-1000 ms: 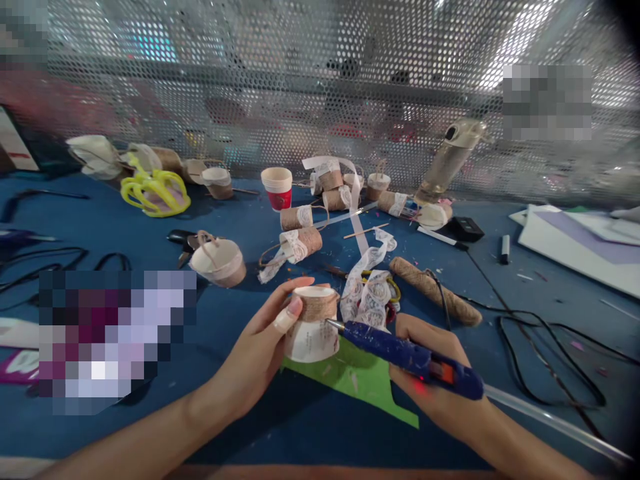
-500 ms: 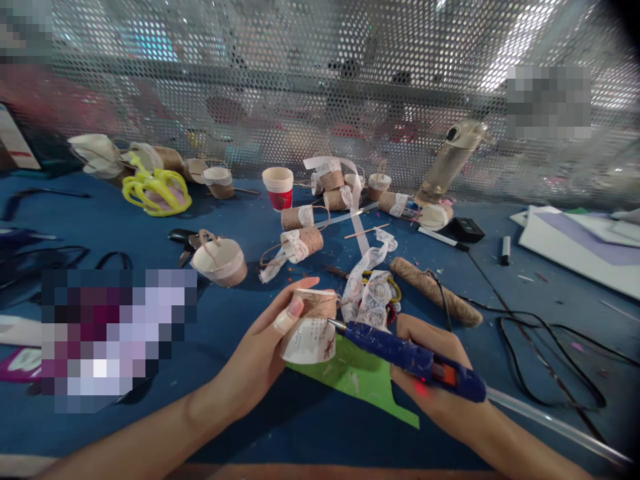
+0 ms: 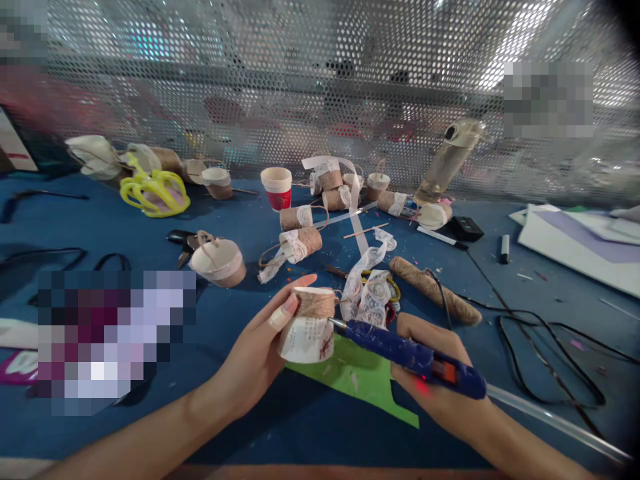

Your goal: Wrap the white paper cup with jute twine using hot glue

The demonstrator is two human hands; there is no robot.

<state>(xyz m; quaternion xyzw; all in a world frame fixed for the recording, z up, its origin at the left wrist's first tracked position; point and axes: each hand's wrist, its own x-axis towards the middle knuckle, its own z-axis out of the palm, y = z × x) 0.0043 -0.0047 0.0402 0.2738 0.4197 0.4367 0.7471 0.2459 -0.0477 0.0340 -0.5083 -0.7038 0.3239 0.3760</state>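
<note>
My left hand [image 3: 260,340] grips a small paper cup [image 3: 307,340], with the thumb on its near left side. Brown twine [image 3: 316,303] is wrapped round the cup's upper part; the lower part is white with printed marks. My right hand [image 3: 435,360] is closed around a blue hot glue gun [image 3: 410,350], a clear glue stick [image 3: 555,423] jutting from its back. The metal nozzle points left and is at the cup's right side, by the twine's lower edge; I cannot tell whether it touches. Under the hands lies a green sheet [image 3: 360,383].
White lace ribbon [image 3: 370,293] and a twine roll [image 3: 435,291] lie beyond my hands. Several twine-wrapped cups, a red paper cup [image 3: 277,193] and a tilted bottle [image 3: 447,163] stand farther back, before a perforated metal panel [image 3: 280,100]. A black cable [image 3: 520,373] loops at right.
The cup has turned very slightly in my left hand. The glue gun stays at almost the same place, and the whole view has shifted a little.
</note>
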